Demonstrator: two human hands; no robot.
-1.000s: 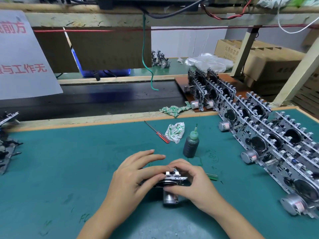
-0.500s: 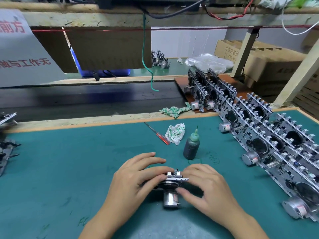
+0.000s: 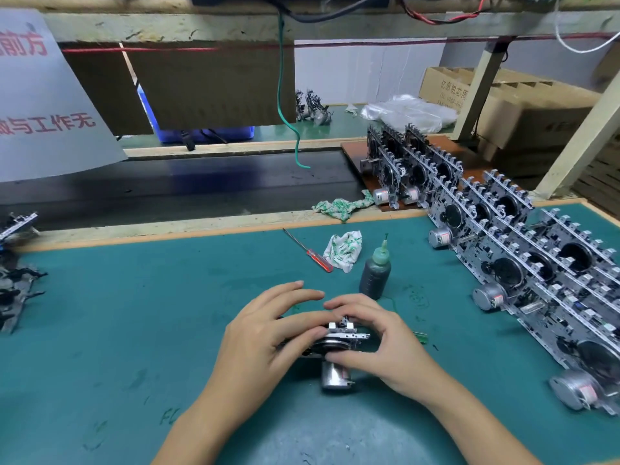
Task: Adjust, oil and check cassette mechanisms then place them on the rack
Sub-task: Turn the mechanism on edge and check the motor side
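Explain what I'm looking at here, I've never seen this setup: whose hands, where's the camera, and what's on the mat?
There is no machine: a person works with bare hands, and the one picture comes from a camera on their head, looking down at a green mat. The left hand and right hand both grip one cassette mechanism, its round motor facing the viewer. Behind them stand a dark oil bottle, a red-handled screwdriver and a crumpled rag. Along the right, rows of mechanisms stand on edge. A few more lie at the left edge.
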